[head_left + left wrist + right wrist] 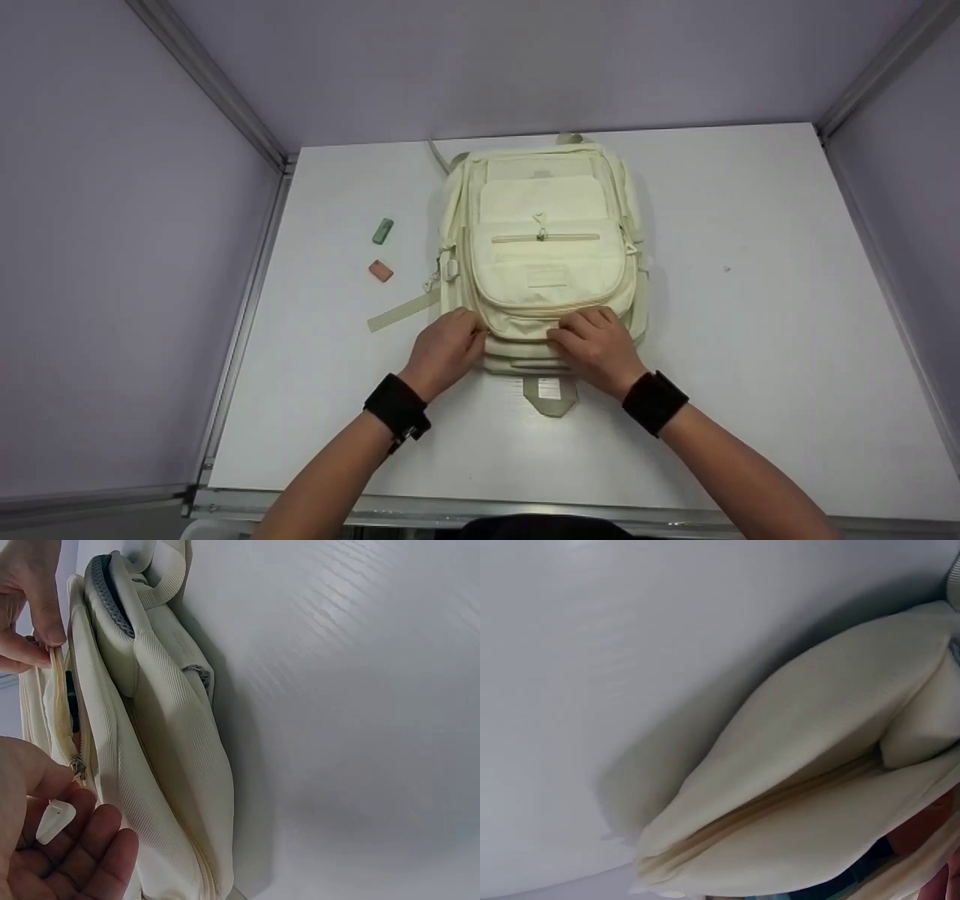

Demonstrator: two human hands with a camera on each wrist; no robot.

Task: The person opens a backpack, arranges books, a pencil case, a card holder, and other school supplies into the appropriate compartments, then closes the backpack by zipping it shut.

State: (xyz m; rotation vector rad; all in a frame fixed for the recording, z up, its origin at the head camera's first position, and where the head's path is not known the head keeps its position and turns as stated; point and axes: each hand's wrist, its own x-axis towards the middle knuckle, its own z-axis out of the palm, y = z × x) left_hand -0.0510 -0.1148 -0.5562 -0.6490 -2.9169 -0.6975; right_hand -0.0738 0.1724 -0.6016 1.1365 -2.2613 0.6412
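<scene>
A cream backpack lies on its back on the white table. My left hand, at its lower left side, pinches the zipper slider of a front pocket between thumb and forefinger. A pale pull tab hangs against the curled fingers. To the right, my right hand pinches the edge of the same pocket. The pocket gapes between the hands, and something dark shows inside. From the right wrist, an orange-brown item and a dark blue-green item show in the gap; their kinds are unclear.
Left of the backpack lie a small green block and a small orange-red block. A loose strap stretches left, and the top loop points toward the front edge. Panels enclose the table. A tiny scrap lies right.
</scene>
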